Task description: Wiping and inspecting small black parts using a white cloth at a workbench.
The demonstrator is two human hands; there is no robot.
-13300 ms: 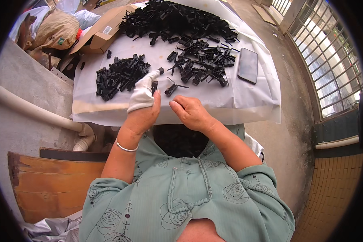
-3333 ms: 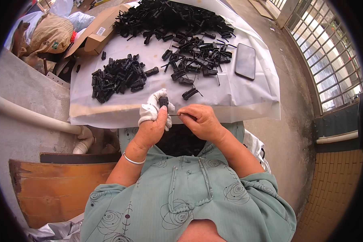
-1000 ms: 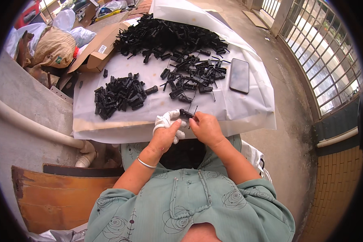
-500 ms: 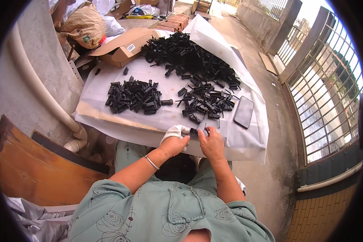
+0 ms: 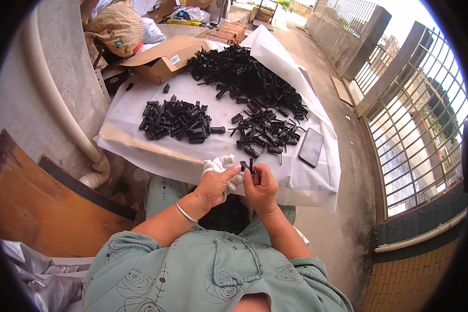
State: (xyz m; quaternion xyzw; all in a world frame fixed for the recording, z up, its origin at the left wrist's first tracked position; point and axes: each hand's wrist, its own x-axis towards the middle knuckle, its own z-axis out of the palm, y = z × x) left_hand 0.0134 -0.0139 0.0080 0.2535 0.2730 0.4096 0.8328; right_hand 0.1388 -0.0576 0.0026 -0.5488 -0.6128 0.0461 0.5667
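Observation:
Over the near edge of the table, a small black plastic part (image 5: 244, 165) with a thin upright prong sits between my two hands. White fabric, seemingly a glove, covers the fingers of my left hand (image 5: 216, 183), while its thumb is bare and presses at the part's left side. My right hand (image 5: 261, 189) pinches the part from the other side with thumb and forefinger. The fingers partly hide its lower end. Just beyond lies a loose heap of similar black parts (image 5: 265, 130), some with thin prongs. Another heap of black parts (image 5: 176, 119) is farther left.
A large pile of black parts (image 5: 249, 75) covers the table's far side. A phone (image 5: 311, 147) lies at the right on the white sheet (image 5: 213, 106). An open cardboard box (image 5: 164, 60) stands at the far left. A barred fence (image 5: 405, 119) runs along the right.
Both hands have drawn slightly nearer to me and to the left with the black part. The part now stands more upright between the fingers. The view has shifted a little.

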